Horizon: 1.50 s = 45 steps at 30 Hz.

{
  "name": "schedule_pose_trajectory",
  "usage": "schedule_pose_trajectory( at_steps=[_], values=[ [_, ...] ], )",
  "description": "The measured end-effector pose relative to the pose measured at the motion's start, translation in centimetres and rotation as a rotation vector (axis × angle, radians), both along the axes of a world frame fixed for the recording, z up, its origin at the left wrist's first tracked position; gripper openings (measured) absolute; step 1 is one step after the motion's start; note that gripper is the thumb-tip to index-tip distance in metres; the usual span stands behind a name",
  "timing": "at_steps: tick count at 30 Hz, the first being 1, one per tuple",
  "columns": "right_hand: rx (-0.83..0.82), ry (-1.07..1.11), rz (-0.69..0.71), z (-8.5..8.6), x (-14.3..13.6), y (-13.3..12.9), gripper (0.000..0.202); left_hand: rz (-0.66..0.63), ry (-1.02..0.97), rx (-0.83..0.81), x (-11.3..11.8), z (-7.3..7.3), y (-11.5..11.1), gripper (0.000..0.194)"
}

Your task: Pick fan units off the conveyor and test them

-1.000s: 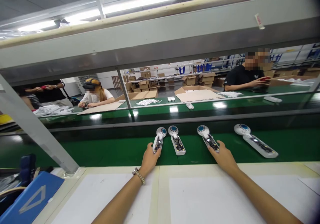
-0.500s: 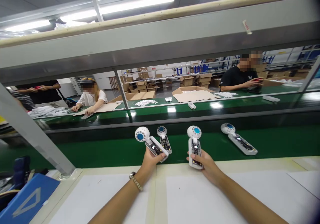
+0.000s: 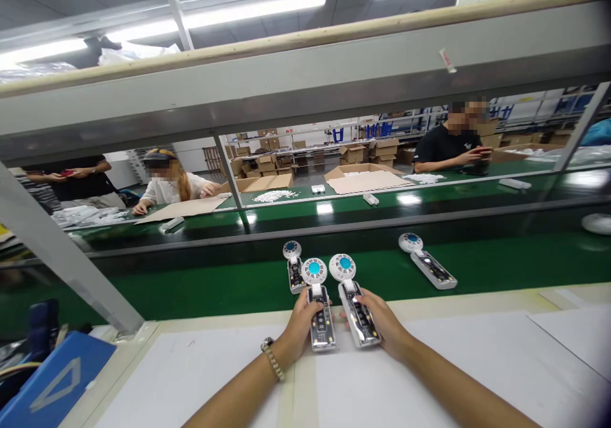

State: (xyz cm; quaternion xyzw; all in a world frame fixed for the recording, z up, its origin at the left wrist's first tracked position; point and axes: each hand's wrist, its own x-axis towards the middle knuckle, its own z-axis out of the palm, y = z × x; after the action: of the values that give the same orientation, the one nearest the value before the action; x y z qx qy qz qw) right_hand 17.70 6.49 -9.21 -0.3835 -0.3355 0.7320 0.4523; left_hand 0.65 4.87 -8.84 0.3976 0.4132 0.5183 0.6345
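My left hand [image 3: 300, 326] grips a white handheld device with a round blue-centred head [image 3: 317, 301], its circuit board exposed. My right hand [image 3: 382, 323] holds a second device of the same kind [image 3: 353, 301]. Both devices are side by side over the front edge of the white worktop [image 3: 429, 377], heads pointing away from me. Two more of these devices lie on the green conveyor belt [image 3: 214, 288]: one [image 3: 293, 266] just beyond my left hand, another [image 3: 427, 268] farther right.
A blue tray [image 3: 52, 377] sits at the lower left beside a slanted metal post [image 3: 57, 256]. A metal frame beam crosses overhead. Across a second belt, three people work among cardboard boxes [image 3: 363, 177]. A white object [image 3: 596, 223] lies at the belt's far right.
Both hands took a device off the belt and drew them back toward me, bringing them side by side over the worktop edge. The camera view shifted slightly right.
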Motion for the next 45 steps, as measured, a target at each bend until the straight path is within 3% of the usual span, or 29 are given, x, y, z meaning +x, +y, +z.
schedule_pose_trajectory(
  at_steps=[12,28,45],
  values=[
    [0.154,0.051,0.142,-0.3,0.2,-0.3,0.035,-0.046,-0.032,0.037,-0.1,-0.5,0.0,0.04],
    [0.241,-0.052,0.106,0.2,0.0,-0.7,0.046,-0.076,0.092,0.075,-0.3,-0.2,-0.1,0.041],
    [0.141,-0.015,0.067,0.4,-0.3,-0.7,0.049,-0.132,0.029,0.049,-0.2,0.3,-0.3,0.046]
  ],
)
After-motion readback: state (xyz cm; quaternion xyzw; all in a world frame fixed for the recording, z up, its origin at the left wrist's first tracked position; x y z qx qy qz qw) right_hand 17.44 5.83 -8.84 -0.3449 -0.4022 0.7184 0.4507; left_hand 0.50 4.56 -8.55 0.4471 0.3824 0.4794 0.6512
